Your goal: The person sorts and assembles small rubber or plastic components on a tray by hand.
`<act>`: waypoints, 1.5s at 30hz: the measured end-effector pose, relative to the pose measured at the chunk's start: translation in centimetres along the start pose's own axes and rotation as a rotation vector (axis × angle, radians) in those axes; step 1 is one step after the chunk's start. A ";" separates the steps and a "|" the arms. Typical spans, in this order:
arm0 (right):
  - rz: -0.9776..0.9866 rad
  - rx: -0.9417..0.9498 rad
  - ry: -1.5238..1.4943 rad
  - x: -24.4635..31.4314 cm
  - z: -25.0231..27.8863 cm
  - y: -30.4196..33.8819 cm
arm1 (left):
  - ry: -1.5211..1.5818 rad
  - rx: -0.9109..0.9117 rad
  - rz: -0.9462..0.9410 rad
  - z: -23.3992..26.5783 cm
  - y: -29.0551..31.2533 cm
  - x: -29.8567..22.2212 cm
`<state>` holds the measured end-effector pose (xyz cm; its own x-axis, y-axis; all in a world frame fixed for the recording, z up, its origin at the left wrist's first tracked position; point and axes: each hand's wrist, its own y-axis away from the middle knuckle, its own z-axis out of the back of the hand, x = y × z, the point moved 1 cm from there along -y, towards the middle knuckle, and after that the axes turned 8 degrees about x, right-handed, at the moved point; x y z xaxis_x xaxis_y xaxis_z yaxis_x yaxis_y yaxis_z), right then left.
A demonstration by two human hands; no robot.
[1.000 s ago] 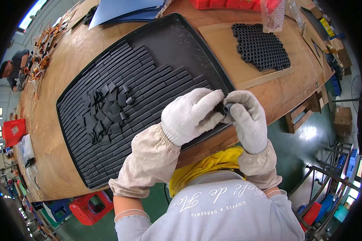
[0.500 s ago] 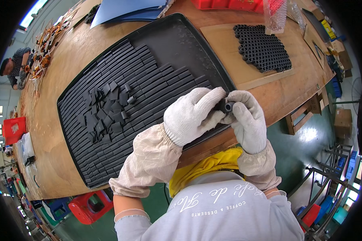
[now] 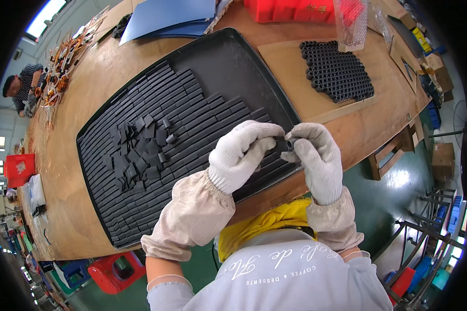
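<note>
Over the near right edge of the black tray [image 3: 218, 46], my two gloved hands work close together. My right hand [image 3: 319, 155] pinches a small black tube [image 3: 290, 143] between thumb and fingers. My left hand [image 3: 244, 153] is closed just left of it, fingertips together; a dark bit shows at them, too small to make out. Rows of black cylindrical pieces [image 3: 192, 122] fill most of the tray beneath. A loose heap of thin black rectangular pieces [image 3: 137, 155] lies on the rows, with a few short tubes at its right.
Right of the tray, a block of upright black tubes [image 3: 337, 71] stands on a brown board [image 3: 280, 57]. Blue sheets [image 3: 166, 18], a red bin [image 3: 290, 10] and bubble wrap [image 3: 352, 23] lie at the back. A person [image 3: 23, 90] works at the far left beside wired parts.
My left fingers have drawn back a little to the left from the black tube. My right hand keeps the tube, which is now turned differently. The view has shifted slightly.
</note>
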<state>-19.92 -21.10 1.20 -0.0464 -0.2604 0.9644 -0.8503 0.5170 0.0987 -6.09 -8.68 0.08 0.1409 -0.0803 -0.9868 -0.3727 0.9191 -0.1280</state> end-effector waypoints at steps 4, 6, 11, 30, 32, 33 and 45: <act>-0.047 0.141 -0.194 -0.2 0.5 -0.8 | 0.236 0.014 0.223 0.0 0.1 -0.5; -0.066 0.159 -0.225 -0.2 0.4 -1.3 | 0.273 0.011 0.223 0.3 0.1 -0.6; -0.063 0.147 -0.213 0.2 0.0 -2.0 | 0.345 0.007 0.238 0.7 -0.2 -0.6; 0.107 0.320 -0.017 0.9 -6.7 -9.1 | 0.546 -0.484 0.016 5.4 0.1 0.2; 0.085 0.362 -0.124 1.1 -7.1 -9.7 | 0.507 -0.534 -0.008 5.6 0.1 -0.5; 0.084 0.379 -0.115 0.9 -7.2 -10.1 | 0.474 -0.556 -0.006 5.8 -0.2 -0.5; 0.000 0.333 -0.148 0.3 -6.9 -10.1 | 0.355 -0.527 -0.014 5.9 0.0 -0.2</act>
<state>-7.74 -20.75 2.22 -0.1011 -0.3878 0.9162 -0.9734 0.2291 -0.0104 -0.70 -6.44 0.85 -0.1303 -0.2968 -0.9460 -0.7871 0.6112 -0.0833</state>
